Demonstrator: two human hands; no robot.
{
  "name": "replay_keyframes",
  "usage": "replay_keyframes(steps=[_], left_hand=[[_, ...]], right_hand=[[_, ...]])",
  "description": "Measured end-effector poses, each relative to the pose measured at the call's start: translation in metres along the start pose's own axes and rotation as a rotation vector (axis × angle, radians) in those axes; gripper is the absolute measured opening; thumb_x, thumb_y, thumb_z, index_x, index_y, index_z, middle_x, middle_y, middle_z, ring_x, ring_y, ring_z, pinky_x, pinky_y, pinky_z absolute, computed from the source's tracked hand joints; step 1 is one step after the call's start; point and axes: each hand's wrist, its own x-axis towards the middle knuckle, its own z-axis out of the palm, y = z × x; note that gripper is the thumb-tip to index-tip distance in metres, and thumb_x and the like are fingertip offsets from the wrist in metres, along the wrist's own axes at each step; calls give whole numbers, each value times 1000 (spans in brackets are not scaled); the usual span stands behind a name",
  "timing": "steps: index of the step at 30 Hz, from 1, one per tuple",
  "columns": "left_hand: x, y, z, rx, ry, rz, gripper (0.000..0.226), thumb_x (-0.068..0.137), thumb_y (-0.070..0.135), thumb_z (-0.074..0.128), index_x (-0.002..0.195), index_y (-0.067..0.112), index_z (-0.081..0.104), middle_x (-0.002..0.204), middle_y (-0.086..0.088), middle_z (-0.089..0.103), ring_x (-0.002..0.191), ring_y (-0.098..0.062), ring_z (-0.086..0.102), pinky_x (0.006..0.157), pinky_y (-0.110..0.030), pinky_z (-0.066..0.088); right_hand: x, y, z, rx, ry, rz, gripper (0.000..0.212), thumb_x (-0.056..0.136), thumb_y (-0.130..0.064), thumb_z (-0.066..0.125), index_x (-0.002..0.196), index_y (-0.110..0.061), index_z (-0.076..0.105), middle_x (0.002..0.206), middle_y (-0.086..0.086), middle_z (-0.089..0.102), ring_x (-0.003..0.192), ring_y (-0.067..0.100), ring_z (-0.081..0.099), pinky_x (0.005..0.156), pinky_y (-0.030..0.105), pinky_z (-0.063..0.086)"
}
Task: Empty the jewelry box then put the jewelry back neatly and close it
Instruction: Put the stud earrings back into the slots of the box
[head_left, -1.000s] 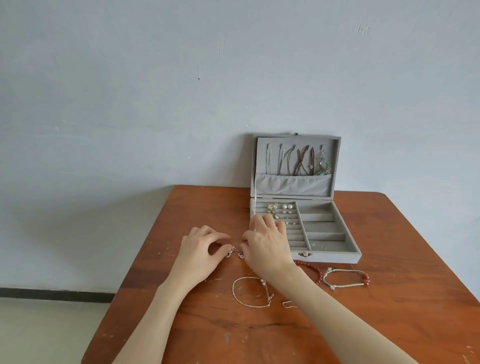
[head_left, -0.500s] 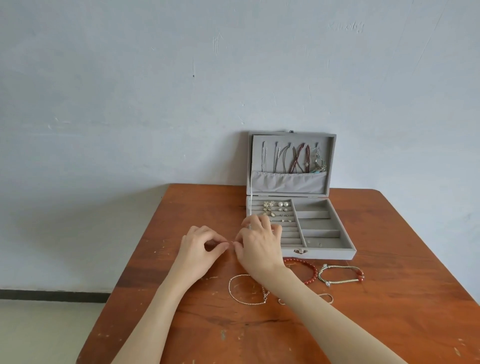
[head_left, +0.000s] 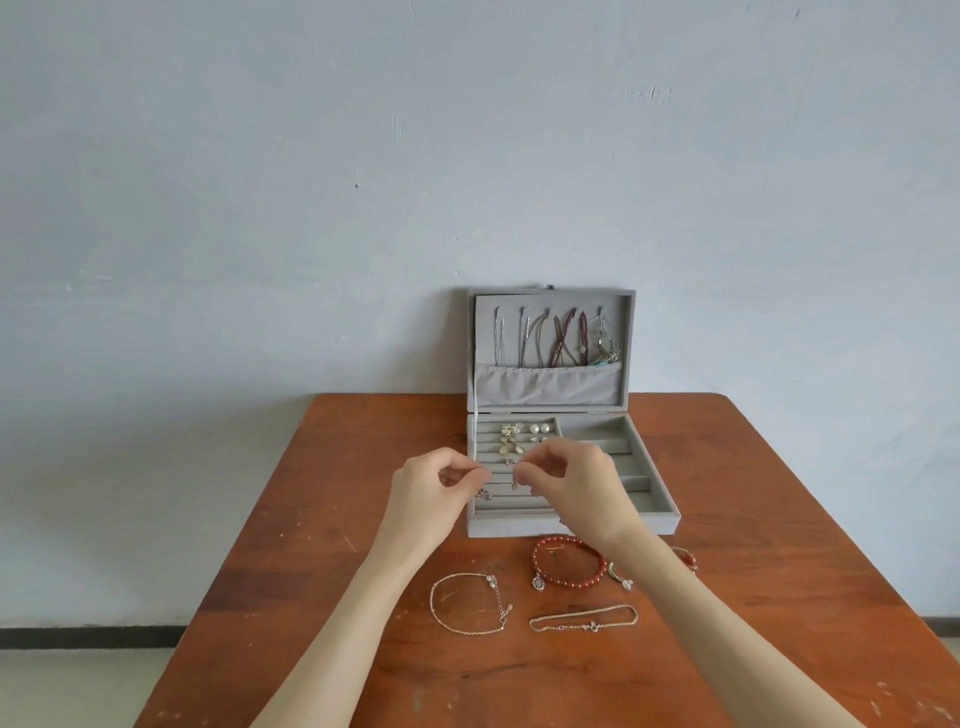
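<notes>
Head view: both hands' fingers pinch small earrings over the open, unlabelled jewelry box (head_left: 649, 522).

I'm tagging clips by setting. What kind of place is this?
Probably a plain room at home: a worn wooden table against a bare pale wall, with a jewelry box on it.

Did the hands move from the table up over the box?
Yes. Both the left hand and right hand went from the table beside the jewelry box to above its ring rows.
</notes>
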Motion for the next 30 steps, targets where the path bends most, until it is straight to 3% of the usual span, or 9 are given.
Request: replay_keyframes(steps=[4,8,11,13,15,23,30], left_hand=[[4,9,15,84,-30,-34,4,82,25,66,82,21,67,76,10,65,71,1,56,58,-2,39],[6,10,25,143,-57,-80,5,83,25,65,80,21,65,73,11,62,65,-1,56,49,-9,39],[11,10,31,218,-43,-102,8,83,25,63,76,22,62,76,11,59,73,-6,58,62,-17,44],[17,9,36,278,-16,-108,12,84,27,61,72,25,60,82,9,64,88,-16,60,80,-32,48],[21,9,39,335,-1,-109,16,84,30,59,69,28,58,88,7,68,97,-20,58,88,-42,45],[31,5,47,465,30,-112,18,86,39,57,84,25,69,101,7,67,103,-21,51,87,-36,38],[33,6,46,483,40,-76,15,87,30,57,87,20,69,97,3,68,100,-22,56,85,-36,43]], right_hand=[[5,7,-13,-130,-173,88,11,83,-20,64,73,-16,66,74,3,69,61,11,58,58,24,50],[13,8,-18,-209,-236,127,12,83,-19,63,74,-13,67,72,2,67,57,12,58,54,22,50],[26,9,-16,-256,-229,206,17,82,-16,61,77,-2,70,68,7,66,56,15,57,51,20,47],[33,11,-13,-282,-231,242,18,82,-14,59,74,0,68,59,6,61,47,11,50,47,18,43],[38,14,-9,-302,-230,261,17,82,-14,59,71,-2,65,52,2,55,44,8,44,46,19,40],[57,26,5,-337,-202,281,24,77,-28,64,77,-5,57,57,4,50,64,25,56,66,32,51],[63,25,11,-400,-216,274,37,78,-35,66,59,-16,41,59,3,46,77,26,59,77,36,54]])
